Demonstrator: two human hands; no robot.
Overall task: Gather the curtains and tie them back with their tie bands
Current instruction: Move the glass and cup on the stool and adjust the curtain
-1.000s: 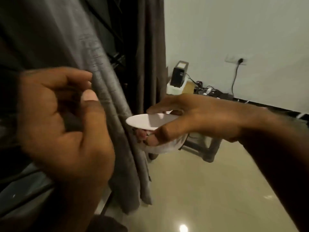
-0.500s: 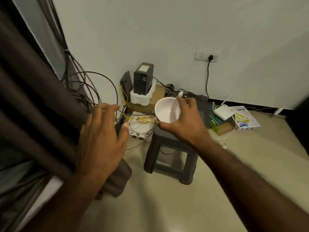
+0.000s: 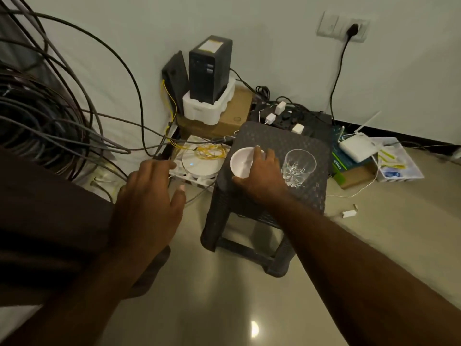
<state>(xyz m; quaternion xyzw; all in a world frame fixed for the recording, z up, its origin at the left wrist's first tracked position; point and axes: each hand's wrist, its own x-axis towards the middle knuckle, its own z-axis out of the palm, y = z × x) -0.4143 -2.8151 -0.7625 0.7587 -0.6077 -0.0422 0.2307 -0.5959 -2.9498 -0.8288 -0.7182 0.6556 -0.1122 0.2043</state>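
LOOSE AT THE WINDOW SIDE: A dark brown curtain point(image 3: 50, 221) fills the lower left of the view. Its heavy cloth lies in broad, soft folds that slant down from the left edge. Its lower end is bunched on the pale, glossy floor point(image 3: 224, 308), just left of the frame's middle. Its upper edge lies in front of a tangle of grey cables point(image 3: 50, 116). The part in view lies slack and untied.

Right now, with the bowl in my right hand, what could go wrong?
The right hand holds the bowl close beside the glass on the stool; a nudge could topple the glass. Near the stool's left edge, the bowl might slide off. Loose cables by the curtain could snag.
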